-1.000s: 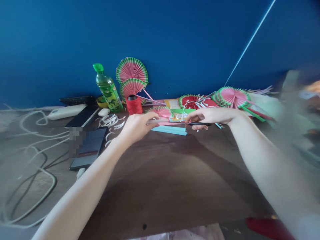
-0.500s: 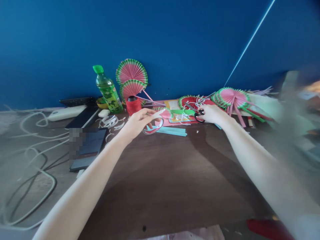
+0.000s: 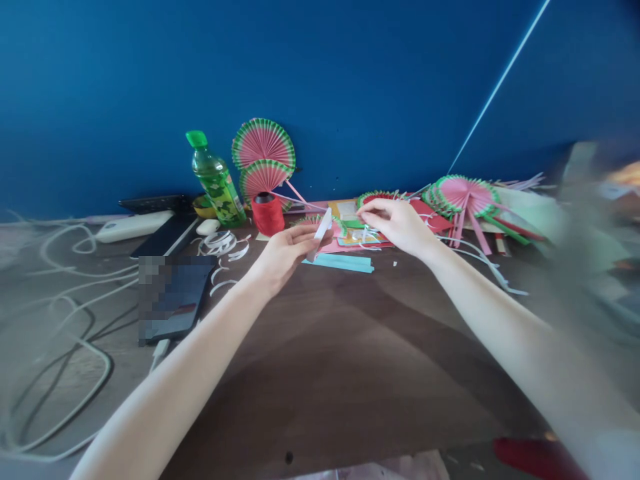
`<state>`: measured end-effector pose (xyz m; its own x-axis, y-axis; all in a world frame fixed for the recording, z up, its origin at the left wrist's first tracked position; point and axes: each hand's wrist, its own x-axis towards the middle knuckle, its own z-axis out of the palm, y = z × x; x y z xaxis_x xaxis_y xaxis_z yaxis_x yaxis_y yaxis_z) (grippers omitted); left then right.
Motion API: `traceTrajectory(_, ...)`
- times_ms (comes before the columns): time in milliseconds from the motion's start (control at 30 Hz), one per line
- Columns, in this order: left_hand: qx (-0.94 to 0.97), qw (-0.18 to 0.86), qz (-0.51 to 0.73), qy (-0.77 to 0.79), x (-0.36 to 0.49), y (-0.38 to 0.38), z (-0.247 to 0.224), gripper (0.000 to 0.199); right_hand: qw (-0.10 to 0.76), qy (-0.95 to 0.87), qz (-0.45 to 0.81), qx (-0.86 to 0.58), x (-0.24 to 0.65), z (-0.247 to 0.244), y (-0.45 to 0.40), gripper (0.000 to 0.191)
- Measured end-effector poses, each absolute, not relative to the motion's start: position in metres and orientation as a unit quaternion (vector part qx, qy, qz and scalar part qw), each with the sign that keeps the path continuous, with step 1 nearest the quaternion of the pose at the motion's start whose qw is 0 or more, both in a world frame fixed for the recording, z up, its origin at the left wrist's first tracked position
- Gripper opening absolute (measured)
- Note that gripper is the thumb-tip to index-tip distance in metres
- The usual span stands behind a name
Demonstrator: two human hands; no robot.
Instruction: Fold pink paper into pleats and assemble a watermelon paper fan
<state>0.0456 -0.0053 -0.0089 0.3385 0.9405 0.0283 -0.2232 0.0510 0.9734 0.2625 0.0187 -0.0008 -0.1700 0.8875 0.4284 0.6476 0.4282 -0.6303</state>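
My left hand [image 3: 283,259] is closed round a tape roll [image 3: 323,225], turned nearly edge-on and showing as a white band between thumb and fingers. Right of it, my right hand [image 3: 400,227] is over the paper pile with thumb and fingers pinched together; whatever is between the fingertips is too small to make out. Beneath those fingertips lie a green strip [image 3: 354,225] and thin white scraps [image 3: 369,244]. A pink and green pleated paper piece [image 3: 338,227] is just behind my left fingers. Light blue strips [image 3: 345,263] lie in front on the table.
A red thread spool [image 3: 269,217], a green bottle [image 3: 220,190] and pleated fans [image 3: 264,143] stand by the blue wall. More fans [image 3: 465,195] are at right, with white strips [image 3: 493,267] before them. A phone [image 3: 183,300] and cables [image 3: 107,367] lie at left.
The scissors have left my right hand and are out of sight. That hand has moved left to the pile. The tape roll has turned edge-on in my left hand. White strips now show at right.
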Motion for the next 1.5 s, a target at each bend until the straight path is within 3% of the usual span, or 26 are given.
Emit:
traceTrajectory(133, 0.499, 0.636, 0.479, 0.343, 0.053, -0.01, -0.015, 0.024, 0.479, -0.715, 0.254, -0.442, 0.238, -0.001, 0.003, 0.014)
traceTrajectory(333, 0.511, 0.621, 0.493, 0.331, 0.06, -0.014, -0.024, 0.025, 0.498, -0.688, 0.362, -0.384, 0.223, -0.01, -0.006, 0.018)
traceTrajectory(867, 0.568, 0.625, 0.442, 0.301, 0.065, -0.019, -0.029, 0.028, 0.517, -0.692, 0.34, -0.372, 0.216, -0.02, -0.008, 0.019)
traceTrajectory(1033, 0.538, 0.627, 0.46, 0.327, 0.065, -0.019, -0.026, 0.016, 0.51, -0.686, 0.36, -0.375, 0.214, -0.022, -0.009, 0.019)
traceTrajectory(1333, 0.606, 0.565, 0.446, 0.34, 0.062, -0.02, -0.024, 0.015, 0.501, -0.679, 0.367, -0.392, 0.213, -0.017, -0.015, 0.011)
traceTrajectory(1500, 0.624, 0.539, 0.46, 0.329, 0.064, -0.024, -0.021, 0.014, 0.528, -0.654, 0.368, -0.398, 0.208, -0.019, -0.018, 0.018)
